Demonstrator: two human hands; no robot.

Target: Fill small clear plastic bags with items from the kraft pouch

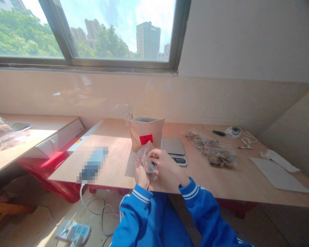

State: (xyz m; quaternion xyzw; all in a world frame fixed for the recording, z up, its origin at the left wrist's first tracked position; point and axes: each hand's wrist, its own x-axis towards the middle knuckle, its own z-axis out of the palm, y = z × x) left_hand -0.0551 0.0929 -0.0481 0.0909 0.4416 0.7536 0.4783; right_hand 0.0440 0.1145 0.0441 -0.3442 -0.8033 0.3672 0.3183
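Note:
A small clear plastic bag (147, 158) is held up over the front edge of the wooden table (242, 181) by both hands. My left hand (141, 175) grips its lower left side. My right hand (162, 160) pinches its upper right edge. Just behind the bag stands an open brown paper pouch (146, 133) with a red label. A small digital scale (174, 149) lies to the right of the pouch, close to my right hand. Both sleeves are blue with white stripes.
Clear bags of dried pieces (213, 151) lie right of the scale. A green-handled screwdriver (215, 132), a round white device (233, 131), a white cord (245, 141) and paper sheets (278, 175) sit at the far right. A clear bottle (127, 116) stands at the back. A power strip (73, 232) lies on the floor.

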